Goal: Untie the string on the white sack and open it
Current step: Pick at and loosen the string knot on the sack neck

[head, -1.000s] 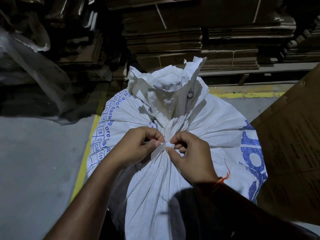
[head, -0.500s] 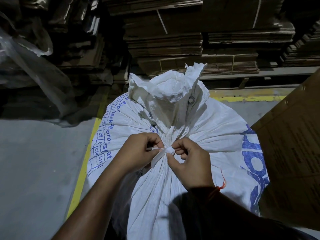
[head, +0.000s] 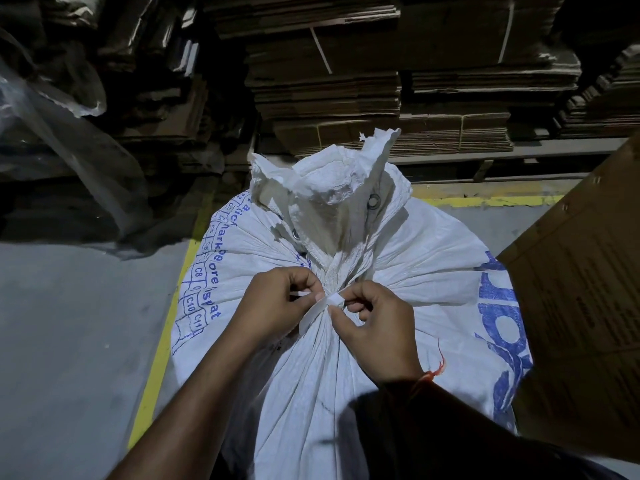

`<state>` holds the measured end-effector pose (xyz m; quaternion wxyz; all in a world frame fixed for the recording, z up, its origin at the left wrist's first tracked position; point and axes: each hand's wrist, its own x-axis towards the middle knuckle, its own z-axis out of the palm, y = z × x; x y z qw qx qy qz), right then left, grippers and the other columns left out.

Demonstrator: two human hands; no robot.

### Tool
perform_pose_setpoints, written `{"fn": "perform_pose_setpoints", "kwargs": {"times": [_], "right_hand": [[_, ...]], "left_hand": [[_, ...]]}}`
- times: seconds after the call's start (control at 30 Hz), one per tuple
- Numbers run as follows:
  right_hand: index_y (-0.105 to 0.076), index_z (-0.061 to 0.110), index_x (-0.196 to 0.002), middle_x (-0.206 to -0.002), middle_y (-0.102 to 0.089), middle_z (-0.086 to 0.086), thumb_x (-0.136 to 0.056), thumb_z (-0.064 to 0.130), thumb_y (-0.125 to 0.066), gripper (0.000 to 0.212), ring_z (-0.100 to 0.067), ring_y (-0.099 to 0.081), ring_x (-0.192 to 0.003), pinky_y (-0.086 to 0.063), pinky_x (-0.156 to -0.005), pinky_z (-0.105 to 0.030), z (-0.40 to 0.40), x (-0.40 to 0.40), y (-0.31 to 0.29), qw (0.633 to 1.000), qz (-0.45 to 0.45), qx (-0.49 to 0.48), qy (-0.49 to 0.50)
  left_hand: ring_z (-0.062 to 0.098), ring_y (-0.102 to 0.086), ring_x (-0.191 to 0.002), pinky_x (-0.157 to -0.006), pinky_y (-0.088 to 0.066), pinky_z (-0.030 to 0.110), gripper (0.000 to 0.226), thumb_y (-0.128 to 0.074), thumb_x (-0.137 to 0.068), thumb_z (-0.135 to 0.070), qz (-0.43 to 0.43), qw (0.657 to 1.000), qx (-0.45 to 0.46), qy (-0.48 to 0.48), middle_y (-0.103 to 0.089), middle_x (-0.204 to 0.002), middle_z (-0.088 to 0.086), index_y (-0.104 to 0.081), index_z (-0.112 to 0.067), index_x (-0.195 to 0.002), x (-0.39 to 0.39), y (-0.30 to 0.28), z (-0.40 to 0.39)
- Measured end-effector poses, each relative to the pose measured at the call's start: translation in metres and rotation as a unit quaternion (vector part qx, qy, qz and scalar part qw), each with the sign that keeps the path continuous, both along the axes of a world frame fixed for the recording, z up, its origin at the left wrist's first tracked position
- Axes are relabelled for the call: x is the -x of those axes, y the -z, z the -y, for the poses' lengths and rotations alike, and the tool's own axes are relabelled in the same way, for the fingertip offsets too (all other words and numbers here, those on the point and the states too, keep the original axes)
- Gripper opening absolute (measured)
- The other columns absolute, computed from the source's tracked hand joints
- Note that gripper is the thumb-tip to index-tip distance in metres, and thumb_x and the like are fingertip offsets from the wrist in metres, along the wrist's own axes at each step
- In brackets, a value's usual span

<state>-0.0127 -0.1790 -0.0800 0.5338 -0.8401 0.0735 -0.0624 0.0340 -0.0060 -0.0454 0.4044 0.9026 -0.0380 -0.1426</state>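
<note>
A large white woven sack [head: 408, 268] with blue print stands in front of me, its neck gathered and its crumpled mouth standing up above the tie. A flat white string [head: 325, 304] is knotted around the neck. My left hand [head: 277, 303] pinches one end of the string at the knot's left side. My right hand [head: 374, 327] pinches the knot from the right with thumb and forefinger. The two hands almost touch at the knot, and the fingers hide part of it.
Stacks of flattened cardboard [head: 329, 91] fill the back. A large brown cardboard sheet [head: 588, 306] leans close on the right of the sack. Clear plastic wrap [head: 69, 143] lies at the left. A yellow floor line [head: 162, 344] runs beside the sack on grey concrete.
Both hands stay at the knot with small finger shifts on the string. The view has tilted slightly, so the sack sits lower in the frame. The knot remains tied.
</note>
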Motion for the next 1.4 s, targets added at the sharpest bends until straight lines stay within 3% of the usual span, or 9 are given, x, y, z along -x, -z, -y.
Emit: {"fn": "perform_pose_setpoints", "kwargs": {"times": [0.17,0.33,0.57,0.67,0.73,0.9,1.07,1.2,1.4], "right_hand": [[-0.072,0.027,-0.080,-0.073,-0.069,0.014,-0.073,0.022,-0.083,0.014,-0.009,-0.065,-0.075,-0.054,-0.068,-0.022,-0.001,-0.002,0.003,0.999,-0.012,-0.028,0.012],[-0.072,0.026,-0.080,-0.076,-0.072,0.012,-0.073,0.026,-0.082,0.012,-0.010,-0.066,-0.075,-0.059,-0.071,-0.032,-0.002,-0.002,0.005,0.999,-0.025,-0.033,0.013],[-0.070,0.026,-0.083,-0.075,-0.070,0.013,-0.074,0.025,-0.082,0.015,-0.009,-0.065,-0.074,-0.058,-0.071,-0.027,-0.003,-0.003,0.003,0.999,-0.014,-0.030,0.005],[-0.069,0.026,-0.089,-0.077,-0.068,0.012,-0.075,0.023,-0.082,0.019,-0.010,-0.064,-0.074,-0.058,-0.072,-0.024,-0.002,-0.003,0.000,0.999,-0.013,-0.047,-0.009],[-0.070,0.026,-0.089,-0.077,-0.069,0.009,-0.075,0.023,-0.081,0.018,-0.011,-0.064,-0.076,-0.058,-0.073,-0.027,-0.002,-0.003,0.001,0.999,-0.012,-0.032,-0.019],[-0.070,0.027,-0.086,-0.080,-0.072,0.009,-0.071,0.029,-0.078,0.017,-0.012,-0.066,-0.078,-0.060,-0.076,-0.034,-0.005,-0.003,0.003,0.999,-0.037,-0.034,0.000],[-0.071,0.029,-0.079,-0.076,-0.072,0.021,-0.069,0.027,-0.081,0.014,-0.004,-0.064,-0.069,-0.062,-0.075,-0.034,-0.006,-0.006,0.001,0.996,-0.075,-0.054,0.017],[-0.072,0.028,-0.079,-0.076,-0.073,0.017,-0.068,0.030,-0.081,0.014,-0.006,-0.065,-0.069,-0.062,-0.075,-0.035,-0.005,-0.006,0.001,0.995,-0.081,-0.059,0.018],[-0.072,0.028,-0.079,-0.076,-0.074,0.013,-0.066,0.035,-0.077,0.016,-0.009,-0.067,-0.071,-0.062,-0.074,-0.037,-0.007,-0.004,0.002,0.995,-0.077,-0.058,0.022]], "left_hand": [[0.014,-0.071,-0.069,-0.069,-0.055,0.028,0.014,-0.072,-0.091,-0.013,-0.015,1.000,-0.005,-0.011,-0.078,-0.077,-0.005,-0.077,-0.023,-0.082,-0.002,0.003,0.003],[0.006,-0.061,-0.062,-0.059,-0.047,0.020,0.019,-0.070,-0.091,-0.011,-0.035,0.999,-0.004,-0.014,-0.076,-0.076,0.000,-0.076,-0.025,-0.079,-0.002,0.004,0.002],[0.002,-0.056,-0.053,-0.057,-0.046,0.023,0.019,-0.068,-0.089,-0.007,-0.059,0.997,0.017,-0.035,-0.069,-0.063,-0.009,-0.077,-0.020,-0.079,-0.003,0.003,0.002],[0.001,-0.058,-0.058,-0.062,-0.047,0.024,0.020,-0.068,-0.089,-0.007,-0.047,0.998,0.004,-0.033,-0.074,-0.070,-0.006,-0.076,-0.021,-0.078,-0.003,0.005,0.003],[0.004,-0.060,-0.063,-0.065,-0.048,0.026,0.017,-0.069,-0.090,-0.008,-0.034,0.999,-0.002,-0.031,-0.076,-0.074,-0.004,-0.076,-0.020,-0.079,-0.002,0.007,0.004],[-0.003,-0.055,-0.053,-0.059,-0.048,0.029,0.014,-0.070,-0.092,-0.012,-0.015,0.999,-0.008,-0.029,-0.067,-0.060,-0.019,-0.074,-0.020,-0.081,0.001,0.010,0.007],[-0.004,-0.058,-0.060,-0.065,-0.047,0.027,0.011,-0.071,-0.094,-0.017,-0.010,1.000,-0.029,-0.007,-0.070,-0.069,-0.010,-0.074,-0.021,-0.084,0.000,0.013,0.006],[0.004,-0.059,-0.063,-0.067,-0.048,0.029,0.011,-0.070,-0.094,-0.016,-0.015,1.000,-0.021,-0.012,-0.071,-0.070,-0.008,-0.074,-0.020,-0.084,-0.001,0.014,0.006],[-0.002,-0.052,-0.052,-0.060,-0.046,0.028,0.012,-0.071,-0.094,-0.016,-0.028,0.999,0.000,-0.020,-0.063,-0.057,-0.019,-0.074,-0.020,-0.083,0.000,0.016,0.007]]}}
